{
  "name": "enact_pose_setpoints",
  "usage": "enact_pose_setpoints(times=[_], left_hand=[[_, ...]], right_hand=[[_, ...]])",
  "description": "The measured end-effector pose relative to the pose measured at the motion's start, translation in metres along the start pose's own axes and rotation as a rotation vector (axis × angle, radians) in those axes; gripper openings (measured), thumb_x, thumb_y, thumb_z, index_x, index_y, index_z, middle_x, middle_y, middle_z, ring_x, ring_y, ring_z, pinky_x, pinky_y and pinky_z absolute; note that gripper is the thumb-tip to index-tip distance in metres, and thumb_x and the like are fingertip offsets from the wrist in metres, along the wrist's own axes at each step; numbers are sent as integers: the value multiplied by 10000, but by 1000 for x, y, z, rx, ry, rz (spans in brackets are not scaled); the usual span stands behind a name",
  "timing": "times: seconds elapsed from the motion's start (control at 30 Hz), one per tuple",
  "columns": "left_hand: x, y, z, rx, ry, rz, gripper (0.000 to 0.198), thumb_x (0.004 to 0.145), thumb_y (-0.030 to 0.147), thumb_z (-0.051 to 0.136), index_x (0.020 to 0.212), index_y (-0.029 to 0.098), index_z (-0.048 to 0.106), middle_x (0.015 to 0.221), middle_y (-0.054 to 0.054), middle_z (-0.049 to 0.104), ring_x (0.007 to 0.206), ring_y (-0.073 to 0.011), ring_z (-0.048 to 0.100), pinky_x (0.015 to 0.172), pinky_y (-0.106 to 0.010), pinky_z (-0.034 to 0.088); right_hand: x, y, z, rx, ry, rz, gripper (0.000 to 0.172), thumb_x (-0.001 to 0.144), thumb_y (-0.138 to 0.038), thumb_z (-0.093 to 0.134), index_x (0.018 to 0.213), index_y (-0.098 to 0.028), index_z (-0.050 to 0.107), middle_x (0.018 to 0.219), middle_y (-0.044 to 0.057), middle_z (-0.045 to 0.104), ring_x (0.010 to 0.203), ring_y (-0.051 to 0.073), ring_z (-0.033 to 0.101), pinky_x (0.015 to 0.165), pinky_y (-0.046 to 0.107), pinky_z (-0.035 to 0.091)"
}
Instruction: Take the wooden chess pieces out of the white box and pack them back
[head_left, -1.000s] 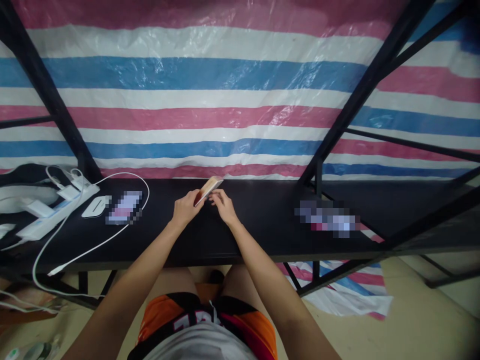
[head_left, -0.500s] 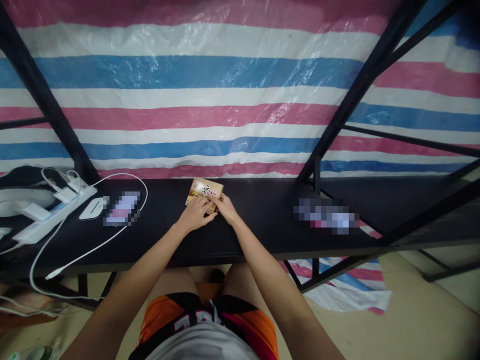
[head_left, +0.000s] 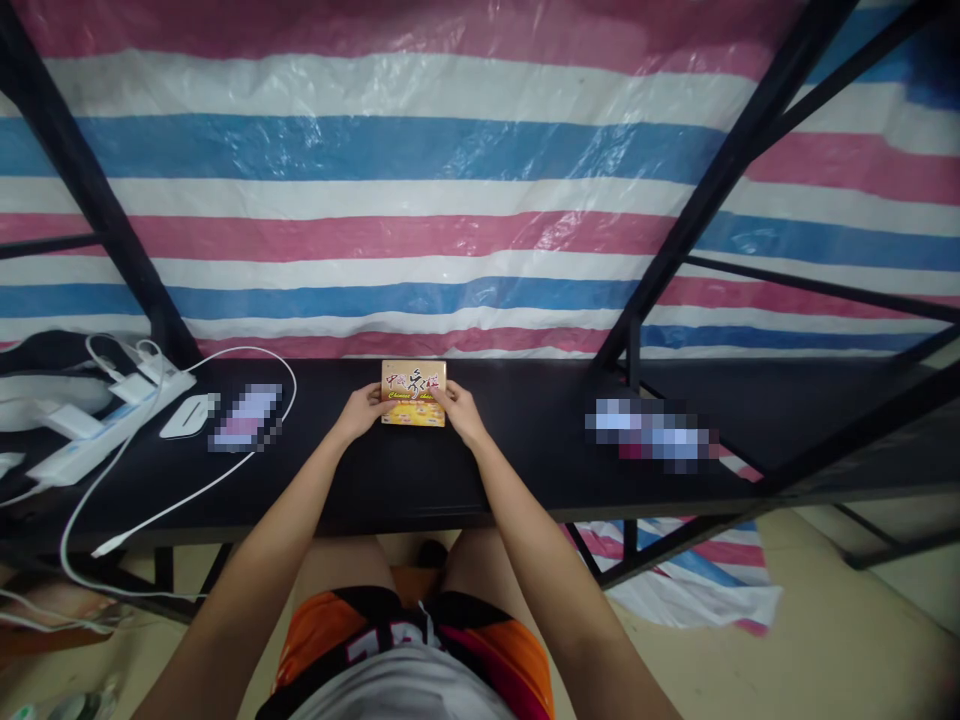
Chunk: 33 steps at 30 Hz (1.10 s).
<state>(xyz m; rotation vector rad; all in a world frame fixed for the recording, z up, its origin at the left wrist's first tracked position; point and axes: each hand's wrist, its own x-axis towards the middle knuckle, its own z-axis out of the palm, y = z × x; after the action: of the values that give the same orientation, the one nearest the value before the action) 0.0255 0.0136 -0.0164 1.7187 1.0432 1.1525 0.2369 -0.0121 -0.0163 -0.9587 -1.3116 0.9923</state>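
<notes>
A small tan and yellow Chinese chess box (head_left: pixel 414 408), printed with large characters, is at the middle of the black desk (head_left: pixel 420 480), its lettered face toward me. My left hand (head_left: pixel 363 410) grips its left side, thumb on the front. On its right side my right hand (head_left: pixel 459 410) is closed the same way, thumb over the front face. The fingers behind the box are partly hidden. Whether the box rests on the desk or is lifted slightly, I cannot tell.
To the left lie a white power strip (head_left: pixel 112 425) with plugs, a white cable (head_left: pixel 172 508), a white flat case (head_left: pixel 184 417) and a blurred-out phone-like item (head_left: pixel 246 418). Another pixelated item (head_left: pixel 652 432) lies right. Black metal posts (head_left: pixel 675 260) and a striped tarp (head_left: pixel 390 240) stand behind.
The box has turned from tilted to square with its front facing me. My left hand has moved left off its face to its left edge; both hands now hold opposite sides.
</notes>
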Motion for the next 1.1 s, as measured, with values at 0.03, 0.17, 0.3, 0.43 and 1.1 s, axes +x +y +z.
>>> enact_pose_setpoints(times=[0.03, 0.17, 0.3, 0.43, 1.1], left_hand=[[0, 1, 0, -28, 0, 2, 425, 679, 263, 731, 1063, 127, 609, 1006, -120, 699, 874, -237, 673, 771, -393, 556], [-2, 7, 1, -57, 75, 19, 409, 601, 227, 777, 964, 140, 608, 964, -106, 706, 868, -235, 677, 801, -406, 550], [-3, 8, 3, -27, 123, 69, 352, 596, 191, 759, 903, 153, 592, 905, -66, 696, 891, -215, 665, 838, -400, 532], [-6, 9, 4, 74, 177, 146, 235, 623, 194, 710, 816, 166, 580, 854, -20, 656, 874, -183, 645, 846, -373, 519], [-24, 30, 2, 462, 345, 605, 131, 790, 182, 568, 919, 205, 563, 1124, -87, 607, 1155, -250, 546, 927, -439, 471]], right_hand=[[0, -2, -1, 3, 1, -9, 393, 713, -482, 666, 940, -164, 628, 940, 70, 706, 877, 219, 657, 810, 365, 512], [1, -1, -4, -41, -5, -48, 413, 678, -456, 693, 962, -163, 624, 951, 66, 704, 885, 203, 650, 817, 349, 509], [3, 7, -6, -141, -5, -81, 413, 655, -383, 722, 992, -164, 629, 956, 48, 702, 904, 190, 641, 858, 348, 494], [1, 13, -7, -304, -36, -116, 393, 665, -259, 697, 1046, -184, 636, 967, 38, 698, 902, 188, 645, 881, 364, 484], [-16, -13, -4, -613, 119, -701, 360, 862, -239, 486, 1214, -249, 563, 1267, 86, 559, 1244, 240, 465, 1045, 464, 383]])
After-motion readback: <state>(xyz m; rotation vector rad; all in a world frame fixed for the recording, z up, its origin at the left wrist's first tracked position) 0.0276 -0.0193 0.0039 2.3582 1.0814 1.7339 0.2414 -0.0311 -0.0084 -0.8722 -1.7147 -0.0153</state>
